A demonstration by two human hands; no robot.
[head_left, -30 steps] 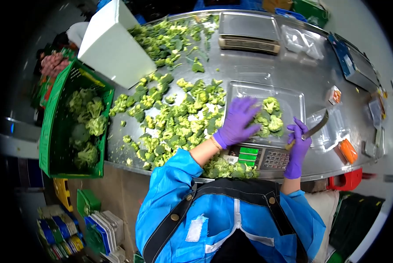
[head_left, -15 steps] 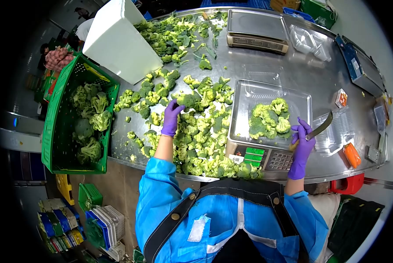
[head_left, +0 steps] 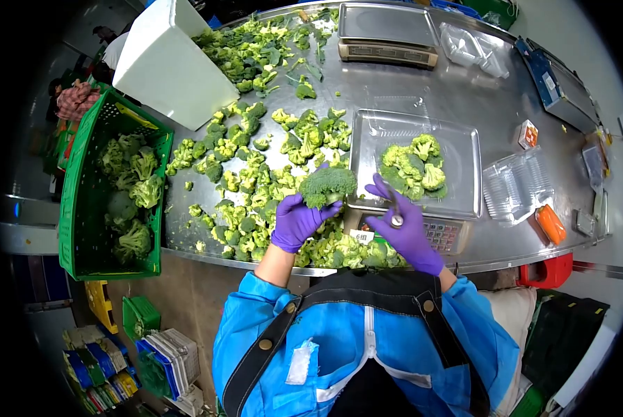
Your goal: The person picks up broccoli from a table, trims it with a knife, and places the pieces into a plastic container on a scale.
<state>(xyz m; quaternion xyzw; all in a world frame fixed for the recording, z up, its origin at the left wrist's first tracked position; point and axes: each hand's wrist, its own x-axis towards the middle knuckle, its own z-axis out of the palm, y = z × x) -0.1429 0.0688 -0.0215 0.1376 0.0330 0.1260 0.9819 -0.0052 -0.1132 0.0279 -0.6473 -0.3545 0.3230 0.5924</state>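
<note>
My left hand (head_left: 299, 224), in a purple glove, grips a large dark-green broccoli floret (head_left: 325, 186) above the pile. Just to its right, my right hand (head_left: 410, 238), gloved alike, is closed on a knife (head_left: 396, 210); the blade is foreshortened and partly hidden. Beneath and behind my hands stands a digital scale with a steel tray (head_left: 464, 142), its display mostly covered by my right hand. Cut broccoli pieces (head_left: 412, 167) sit on that tray, apparently in a clear plastic box. Many loose florets (head_left: 245, 222) are spread over the table around my left hand.
A green crate (head_left: 75, 222) with broccoli heads stands left, beside a white foam box (head_left: 172, 69). A second scale (head_left: 388, 35) is at the back. To the right lie clear plastic boxes (head_left: 516, 184), an orange item (head_left: 551, 224) and a small carton (head_left: 527, 134).
My left hand has lifted the broccoli floret from the pile and brought it right and nearer to me. My right hand has moved left with the knife, towards the floret.
</note>
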